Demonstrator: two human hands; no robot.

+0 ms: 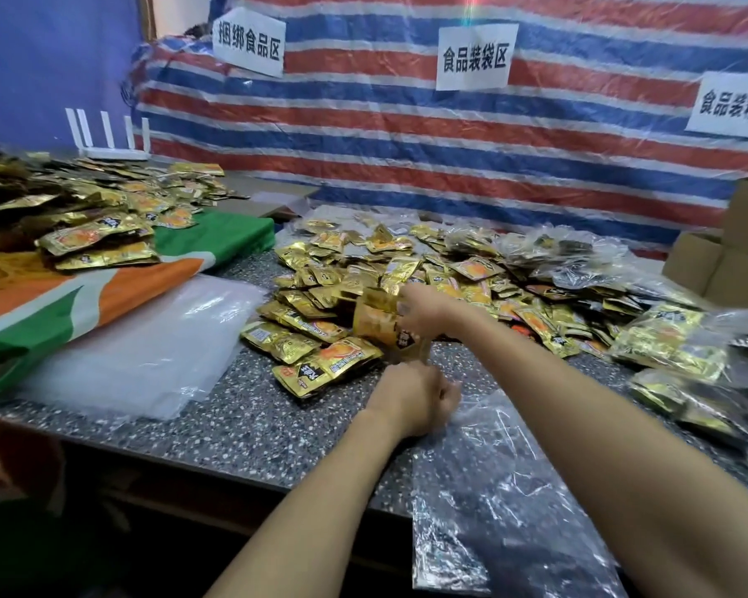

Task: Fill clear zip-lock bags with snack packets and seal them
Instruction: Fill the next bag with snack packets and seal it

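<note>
A big heap of gold snack packets (407,269) covers the middle of the speckled table (251,420). My right hand (422,310) grips a small bunch of gold packets (376,319) just above the near edge of the heap. Below it, my left hand (411,401) pinches the mouth of a clear zip-lock bag (493,481), which lies flat toward me and hangs over the table's front edge. The bag looks empty.
A stack of flat clear bags (147,356) lies left of my hands. Filled clear bags (683,351) pile up at the right. Cardboard boxes (722,261) stand far right. An orange-green cloth (104,295) carries more packets (100,239) at the left.
</note>
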